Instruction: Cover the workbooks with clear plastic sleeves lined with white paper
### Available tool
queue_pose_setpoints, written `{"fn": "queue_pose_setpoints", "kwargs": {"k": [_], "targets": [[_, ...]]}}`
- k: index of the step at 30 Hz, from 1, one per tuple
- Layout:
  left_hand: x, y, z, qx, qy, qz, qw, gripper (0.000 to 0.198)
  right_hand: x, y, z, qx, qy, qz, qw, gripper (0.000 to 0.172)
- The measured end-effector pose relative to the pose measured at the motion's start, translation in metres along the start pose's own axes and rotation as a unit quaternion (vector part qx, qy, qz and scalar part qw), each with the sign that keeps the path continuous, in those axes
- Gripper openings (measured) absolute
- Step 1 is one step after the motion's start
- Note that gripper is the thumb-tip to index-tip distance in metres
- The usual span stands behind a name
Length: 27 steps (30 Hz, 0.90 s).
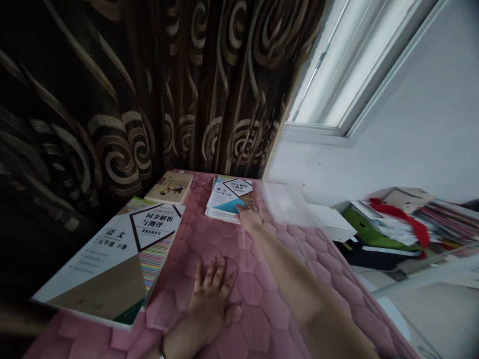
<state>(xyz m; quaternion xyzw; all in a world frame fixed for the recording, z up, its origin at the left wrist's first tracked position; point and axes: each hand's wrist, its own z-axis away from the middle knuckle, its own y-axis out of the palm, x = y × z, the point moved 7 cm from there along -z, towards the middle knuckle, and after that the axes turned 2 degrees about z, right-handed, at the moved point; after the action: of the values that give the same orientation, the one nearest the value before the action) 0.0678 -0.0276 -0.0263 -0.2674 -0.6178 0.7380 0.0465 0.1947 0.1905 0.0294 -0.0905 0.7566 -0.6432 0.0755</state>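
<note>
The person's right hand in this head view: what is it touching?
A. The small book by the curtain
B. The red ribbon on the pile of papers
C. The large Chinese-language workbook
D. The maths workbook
D. The right hand rests on the lower edge of the maths workbook.

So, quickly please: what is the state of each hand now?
Left hand: open, flat on the pink quilted cover, holding nothing.
Right hand: fingertips on the maths workbook, grip cannot be told.
</note>
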Motion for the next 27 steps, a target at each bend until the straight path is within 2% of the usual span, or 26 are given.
{"fn": "queue_pose_setpoints", "kwargs": {"k": [5,8,12,16,19,22,24,27], "targets": [[0.003,0.004,0.0,-0.002,-0.001,-0.002,1.0,0.068,-0.004,0.01,-0.002,0.018,-0.005,0.035,0.999,0.026],[0.004,0.003,0.0,-0.002,-0.003,0.001,1.0,0.068,-0.005,0.007,0.002,0.017,-0.023,0.049,0.998,0.028],[0.003,0.001,0.001,0.008,-0.008,0.01,1.0,0.066,-0.005,-0.006,0.011,0.009,-0.054,0.06,0.997,0.028],[0.001,-0.003,0.001,0.021,-0.019,0.01,1.0,0.066,-0.008,-0.032,0.036,-0.015,-0.082,0.058,0.995,0.032],[-0.002,-0.008,0.002,0.018,-0.016,0.012,1.0,0.066,-0.014,-0.053,0.072,-0.02,-0.084,0.054,0.995,0.035],[-0.002,-0.012,0.004,0.025,-0.017,0.009,0.999,0.065,-0.017,-0.064,0.129,-0.004,-0.093,0.042,0.995,0.032],[0.001,-0.012,0.005,0.036,-0.025,0.002,0.999,0.065,-0.016,-0.059,0.176,0.024,-0.102,0.027,0.994,0.03],[0.005,-0.012,0.008,0.035,-0.02,-0.01,0.999,0.065,-0.007,-0.038,0.244,0.06,-0.132,-0.032,0.989,0.034]]}}
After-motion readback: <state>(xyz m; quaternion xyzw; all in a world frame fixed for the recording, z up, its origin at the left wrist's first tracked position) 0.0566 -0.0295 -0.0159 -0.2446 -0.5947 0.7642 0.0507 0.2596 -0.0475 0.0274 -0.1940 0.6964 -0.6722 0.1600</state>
